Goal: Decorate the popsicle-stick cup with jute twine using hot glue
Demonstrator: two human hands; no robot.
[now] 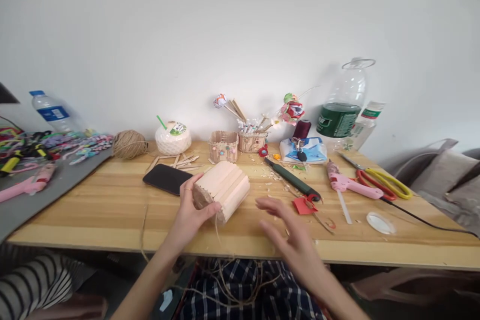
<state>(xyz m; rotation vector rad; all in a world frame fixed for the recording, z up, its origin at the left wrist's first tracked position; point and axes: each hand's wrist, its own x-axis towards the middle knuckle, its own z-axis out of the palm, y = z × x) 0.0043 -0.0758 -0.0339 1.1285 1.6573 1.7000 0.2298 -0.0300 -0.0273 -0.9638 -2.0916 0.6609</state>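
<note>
My left hand (pixel 190 212) grips a round holder made of pale craft sticks (pixel 224 189), lying on its side on the wooden table (pixel 112 210). A strand of jute twine (pixel 217 230) hangs from it toward my lap. My right hand (pixel 288 227) hovers blurred just right of the holder, fingers spread, holding nothing. A black phone (pixel 167 178) lies just left of the holder.
A twine ball (pixel 129 144), coconut drink (pixel 173 138), two small stick boxes (pixel 224 146), green-handled knife (pixel 292 179), pink glue gun (pixel 347 183) with black cord, yellow-and-red scissors (pixel 382 181), wipes pack (pixel 305 150) and bottles (pixel 343 105) stand about. A striped sleeve (pixel 30 285) is at lower left.
</note>
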